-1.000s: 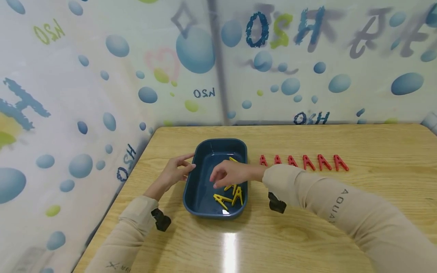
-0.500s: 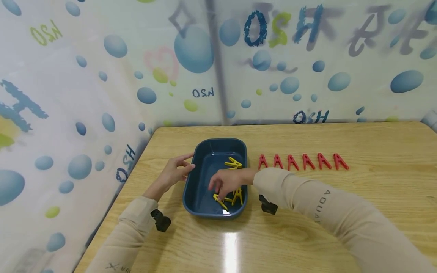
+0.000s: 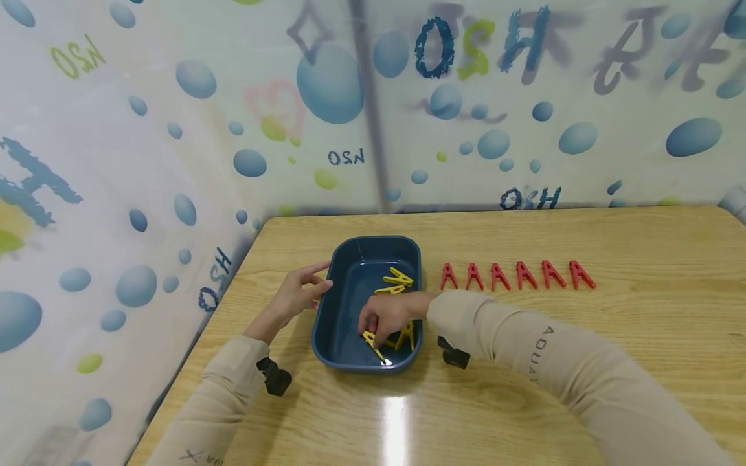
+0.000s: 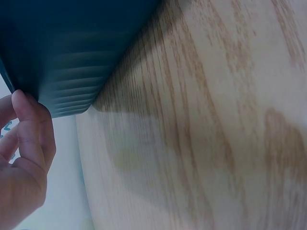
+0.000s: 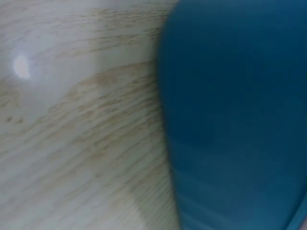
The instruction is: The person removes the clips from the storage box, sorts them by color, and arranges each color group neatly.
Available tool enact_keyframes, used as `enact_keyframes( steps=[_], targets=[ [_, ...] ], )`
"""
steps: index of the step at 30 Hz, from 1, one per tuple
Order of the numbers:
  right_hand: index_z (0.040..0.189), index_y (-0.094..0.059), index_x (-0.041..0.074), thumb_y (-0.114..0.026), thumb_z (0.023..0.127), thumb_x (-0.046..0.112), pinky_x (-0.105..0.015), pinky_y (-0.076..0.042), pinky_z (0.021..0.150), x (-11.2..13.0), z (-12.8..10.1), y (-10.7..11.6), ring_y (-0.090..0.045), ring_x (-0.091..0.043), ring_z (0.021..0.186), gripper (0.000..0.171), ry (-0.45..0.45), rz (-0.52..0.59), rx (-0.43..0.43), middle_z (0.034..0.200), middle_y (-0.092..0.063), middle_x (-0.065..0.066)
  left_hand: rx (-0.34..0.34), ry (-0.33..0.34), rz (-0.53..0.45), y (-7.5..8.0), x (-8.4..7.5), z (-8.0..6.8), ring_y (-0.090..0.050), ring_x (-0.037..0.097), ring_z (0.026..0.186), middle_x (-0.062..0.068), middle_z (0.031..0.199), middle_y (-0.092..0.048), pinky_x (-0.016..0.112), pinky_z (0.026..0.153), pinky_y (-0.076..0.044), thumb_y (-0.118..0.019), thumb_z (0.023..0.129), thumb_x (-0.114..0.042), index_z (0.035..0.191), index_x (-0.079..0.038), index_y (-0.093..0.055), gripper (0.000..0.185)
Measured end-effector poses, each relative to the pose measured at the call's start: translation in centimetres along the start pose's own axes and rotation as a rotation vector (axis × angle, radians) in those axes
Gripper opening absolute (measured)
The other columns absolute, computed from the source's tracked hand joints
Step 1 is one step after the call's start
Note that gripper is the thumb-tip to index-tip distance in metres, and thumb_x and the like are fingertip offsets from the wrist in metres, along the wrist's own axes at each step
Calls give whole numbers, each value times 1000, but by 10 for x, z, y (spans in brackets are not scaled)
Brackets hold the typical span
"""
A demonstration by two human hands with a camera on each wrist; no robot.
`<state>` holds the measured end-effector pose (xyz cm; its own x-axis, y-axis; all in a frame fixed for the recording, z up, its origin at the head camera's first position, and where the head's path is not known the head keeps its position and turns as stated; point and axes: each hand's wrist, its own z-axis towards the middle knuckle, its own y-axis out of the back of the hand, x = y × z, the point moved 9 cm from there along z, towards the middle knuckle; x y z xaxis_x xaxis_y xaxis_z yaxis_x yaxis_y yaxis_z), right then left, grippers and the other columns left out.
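A deep blue plastic bin (image 3: 344,304) stands on the table with several yellow clothespins (image 3: 399,277) lying along its right side. My left hand (image 3: 294,294) holds the bin's left rim; in the left wrist view the fingertips of that hand (image 4: 29,134) meet the rim. Reaching over the right wall, my right hand (image 3: 389,317) has its thumb and fingers on a yellow clothespin (image 3: 370,339) low in the bin, pinching it. Part of that clothespin and its neighbours is hidden under the hand. The right wrist view shows mostly the bin's outer wall (image 5: 230,115).
Several red clothespins (image 3: 500,277) stand in a spaced row on the wooden table (image 3: 524,239), right of the bin. A patterned curtain wall (image 3: 466,129) closes off the back and left sides.
My right hand has moved down and toward the near end of the bin, onto a yellow clothespin, which has turned slightly. Clothespins farther back came into view. My left hand has stayed put.
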<state>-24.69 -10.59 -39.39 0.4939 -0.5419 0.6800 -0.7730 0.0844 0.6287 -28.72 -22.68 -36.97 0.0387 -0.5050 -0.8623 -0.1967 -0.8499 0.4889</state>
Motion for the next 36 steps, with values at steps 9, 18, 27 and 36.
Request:
enact_keyframes(
  steps=[9, 18, 27, 36],
  targets=[
    [94, -62, 4, -72, 72, 3, -16, -41, 60, 0, 2, -1, -48, -5, 68, 25, 28, 33, -33, 74, -53, 3, 2, 4, -5, -1, 0, 0, -51, 15, 64, 15, 94, -54, 33, 56, -49, -54, 89, -14, 134, -10, -40, 47],
    [90, -62, 5, -73, 71, 4, -16, -42, 62, 4, 1, 1, -49, -5, 68, 22, 82, 38, -80, 74, -54, 2, 5, 4, 4, -1, 0, 0, -53, 16, 65, 17, 95, -54, 34, 59, -49, -54, 89, -14, 134, -10, -39, 48],
    [92, -60, 4, -71, 72, 2, -17, -45, 62, 5, 0, 4, -51, -7, 67, 22, 121, 93, -107, 76, -54, 0, 6, -1, -3, -2, -1, 1, -55, 17, 66, 17, 96, -54, 35, 60, -50, -54, 89, -14, 134, -11, -41, 47],
    [93, -59, 5, -68, 75, 1, -20, -46, 68, 10, -4, 12, -53, -10, 76, 20, 158, 148, -159, 87, -54, -1, -6, 10, -3, 1, 4, 2, -55, 17, 66, 17, 95, -55, 30, 56, -49, -55, 88, -14, 133, -12, -41, 47]
  ],
)
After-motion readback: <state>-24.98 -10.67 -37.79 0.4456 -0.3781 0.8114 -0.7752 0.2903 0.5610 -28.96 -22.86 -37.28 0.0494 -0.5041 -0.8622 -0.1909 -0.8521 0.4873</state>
